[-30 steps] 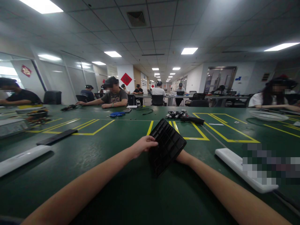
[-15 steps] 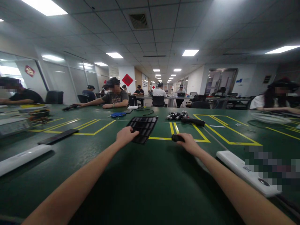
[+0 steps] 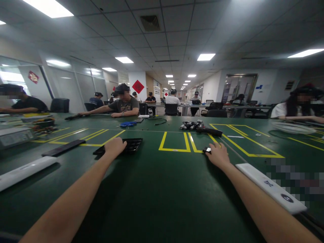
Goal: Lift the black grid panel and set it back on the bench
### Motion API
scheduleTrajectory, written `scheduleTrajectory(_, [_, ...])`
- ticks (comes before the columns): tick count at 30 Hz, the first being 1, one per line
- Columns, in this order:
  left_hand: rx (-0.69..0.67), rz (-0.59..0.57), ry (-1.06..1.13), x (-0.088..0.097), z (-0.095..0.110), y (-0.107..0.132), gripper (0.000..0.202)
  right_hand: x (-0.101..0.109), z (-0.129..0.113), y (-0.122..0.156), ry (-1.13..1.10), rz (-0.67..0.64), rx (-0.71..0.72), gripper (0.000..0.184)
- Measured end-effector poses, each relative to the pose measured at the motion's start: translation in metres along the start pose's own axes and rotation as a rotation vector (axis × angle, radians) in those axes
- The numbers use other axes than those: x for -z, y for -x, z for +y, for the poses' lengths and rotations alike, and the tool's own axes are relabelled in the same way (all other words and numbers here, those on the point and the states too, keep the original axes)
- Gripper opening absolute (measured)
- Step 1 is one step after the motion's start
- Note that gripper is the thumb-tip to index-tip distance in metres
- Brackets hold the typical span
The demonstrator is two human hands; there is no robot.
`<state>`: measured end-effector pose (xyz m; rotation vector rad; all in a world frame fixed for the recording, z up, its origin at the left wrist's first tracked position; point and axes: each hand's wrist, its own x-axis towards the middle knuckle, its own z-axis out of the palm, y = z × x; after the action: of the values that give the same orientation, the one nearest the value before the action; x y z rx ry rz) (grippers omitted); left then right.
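Observation:
My left hand (image 3: 115,147) rests on a flat black ribbed plastic panel (image 3: 131,145) that lies on the green table (image 3: 162,189), fingers curled over its near edge. My right hand (image 3: 218,155) is closed over a small black part with a white face (image 3: 207,150), pressing it to the table just inside a yellow marked box. Most of that part is hidden under my fingers.
A white long cover (image 3: 270,190) lies at my right forearm, another white one (image 3: 24,170) at far left with a black strip (image 3: 63,147). Black tools (image 3: 199,127) sit beyond the yellow boxes. Other people sit across the table (image 3: 121,103) and at both sides.
My left hand carried the black panel leftward and laid it flat on the table. My right hand let go of the panel, took a small black part and moved it right and down.

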<state>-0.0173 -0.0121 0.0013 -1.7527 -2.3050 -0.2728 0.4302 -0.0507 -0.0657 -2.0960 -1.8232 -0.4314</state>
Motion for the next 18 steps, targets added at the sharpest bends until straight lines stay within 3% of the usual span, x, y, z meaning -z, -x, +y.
scheduleTrajectory(2, [-0.135, 0.069, 0.028, 0.002, 0.022, 0.013, 0.043, 0.005, -0.013, 0.002, -0.029, 0.074, 0.075, 0.043])
scheduleTrajectory(4, [-0.313, 0.049, 0.090, -0.001, 0.050, 0.030, 0.039, 0.010, -0.030, 0.008, -0.115, 0.081, 0.196, 0.040])
scheduleTrajectory(7, [-0.547, -0.026, 0.149, -0.011, 0.087, 0.057, 0.031, 0.013, -0.057, 0.021, -0.266, 0.001, 0.349, 0.035])
scheduleTrajectory(10, [-0.675, -0.067, 0.167, -0.020, 0.106, 0.075, 0.029, 0.011, -0.074, 0.033, -0.354, -0.111, 0.438, 0.032])
scheduleTrajectory(13, [-0.705, -0.069, 0.181, -0.024, 0.110, 0.081, 0.033, 0.010, -0.078, 0.038, -0.401, -0.175, 0.472, 0.029])
scheduleTrajectory(18, [-0.507, 0.014, 0.254, -0.017, 0.108, 0.077, 0.039, 0.014, -0.065, 0.027, -0.393, -0.099, 0.449, 0.034])
